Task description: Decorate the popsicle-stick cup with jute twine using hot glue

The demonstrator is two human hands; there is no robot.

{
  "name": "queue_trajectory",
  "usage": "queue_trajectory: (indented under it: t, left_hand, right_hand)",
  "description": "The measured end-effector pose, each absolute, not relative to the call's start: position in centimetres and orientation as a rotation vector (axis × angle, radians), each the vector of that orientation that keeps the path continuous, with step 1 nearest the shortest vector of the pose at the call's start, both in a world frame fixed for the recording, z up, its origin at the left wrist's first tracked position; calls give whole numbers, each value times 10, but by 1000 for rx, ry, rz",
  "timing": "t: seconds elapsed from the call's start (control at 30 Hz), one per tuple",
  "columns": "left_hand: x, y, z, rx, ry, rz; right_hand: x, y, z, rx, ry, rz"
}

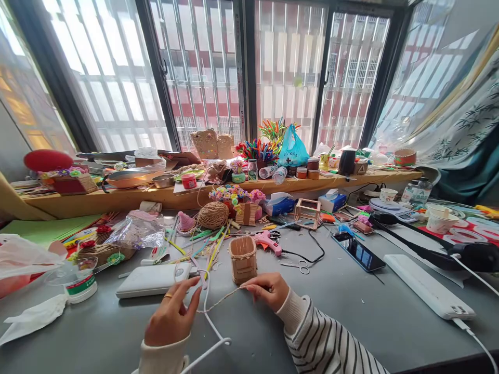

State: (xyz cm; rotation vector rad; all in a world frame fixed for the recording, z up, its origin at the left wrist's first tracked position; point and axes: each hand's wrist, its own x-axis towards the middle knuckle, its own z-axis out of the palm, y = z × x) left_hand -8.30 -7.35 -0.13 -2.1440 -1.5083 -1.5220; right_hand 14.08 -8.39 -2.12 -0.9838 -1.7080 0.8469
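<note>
Between the thumb and fingers of my right hand [270, 291], closed in a pinch, is one end of a thin braided twine cord [225, 298]. The cord slants down to my left hand [171, 314], whose thumb and index finger are apart; its lower fingers are partly hidden. Just beyond my right hand stands a small open-topped wooden-stick box [243, 259], upright, with a trim along its rim. A white cable [206, 296] runs beside my left hand, and a white power bank [152, 279] lies behind that hand.
Behind the box lie a pink glue gun [268, 241], scissors [300, 266] and a twine ball [212, 215]. A phone [357, 251] and another power bank [427, 284] lie on the right. At left are a plastic cup [80, 280] and tissue [35, 317]. Craft supplies crowd the windowsill [218, 192].
</note>
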Motion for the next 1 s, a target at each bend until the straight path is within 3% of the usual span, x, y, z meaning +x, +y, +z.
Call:
queue_trajectory:
  t: [0.17,0.4,0.7,1.0]
  left_hand:
    - [-36,-75,3,-2798,-859,-1474]
    - [-12,-71,-24,-2663,-1085,-1989]
    - [-10,-64,-34,-2750,-1257,-2143]
    - [-6,-58,-54,-2812,-1289,-2127]
  right_hand:
    - [141,-85,-20,-971,-1763,780]
    - [143,-84,-15,-1038,-1682,713]
    - [142,-81,-19,-1038,-1479,848]
    - [138,-69,-30,-945,-1280,1191]
